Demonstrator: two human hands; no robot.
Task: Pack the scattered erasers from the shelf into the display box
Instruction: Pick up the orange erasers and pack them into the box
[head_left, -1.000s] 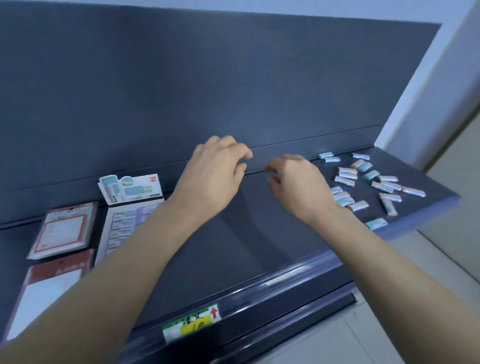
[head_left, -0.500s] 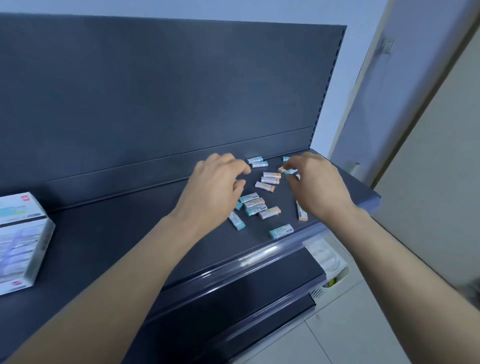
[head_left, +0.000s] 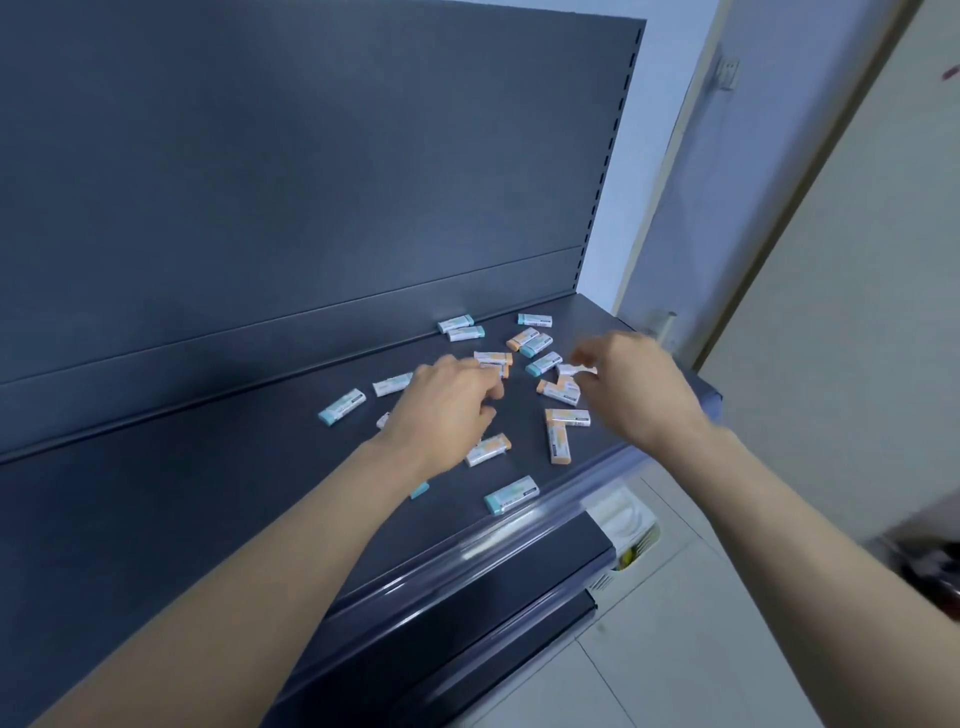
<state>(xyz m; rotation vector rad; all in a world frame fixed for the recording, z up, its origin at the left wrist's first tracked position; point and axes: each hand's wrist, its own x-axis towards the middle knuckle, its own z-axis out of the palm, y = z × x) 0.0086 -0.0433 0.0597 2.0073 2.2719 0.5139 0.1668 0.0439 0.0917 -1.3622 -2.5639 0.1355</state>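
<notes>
Teal- and orange-ended erasers (head_left: 511, 495) in white printed sleeves are scattered flat on the dark shelf (head_left: 197, 499). Their long axes are turned many ways, most slanted up to the right. One is pointed at the shelf's front edge. They are spread under and between the left hand (head_left: 441, 410) and the blurred right hand (head_left: 639, 395). Both hands are held with fingers curled. Whether any eraser is pinched cannot be told.

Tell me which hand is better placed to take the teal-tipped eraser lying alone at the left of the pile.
Left. The left hand hovers close beside that eraser; the right hand is beyond the pile and would have to cross over the left.
</notes>
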